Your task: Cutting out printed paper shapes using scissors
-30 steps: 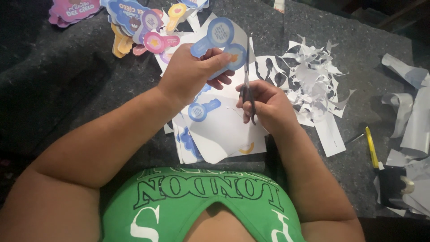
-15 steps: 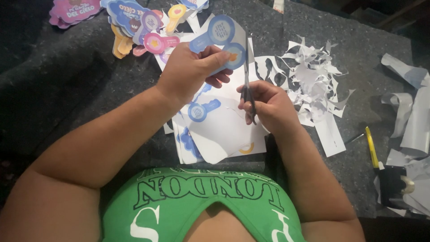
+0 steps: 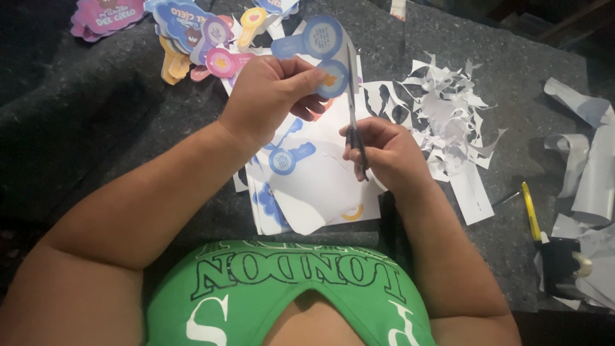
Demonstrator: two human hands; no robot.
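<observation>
Above the stack of printed sheets (image 3: 307,192), your left hand (image 3: 272,96) pinches a blue cutout (image 3: 320,48) while your right hand (image 3: 384,154) grips scissors (image 3: 352,109) trimming its edge. Finished cutouts (image 3: 205,38) sit up-left, scraps (image 3: 442,109) right; plenty of sheets left.

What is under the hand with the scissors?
Under the right hand with the scissors lies a stack of white printed sheets with blue shapes. The part beneath the hand is covered.

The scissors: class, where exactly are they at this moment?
The scissors are in the right hand, centre of the head view, blades pointing up along the blue paper cut-out that the left hand holds.
</observation>
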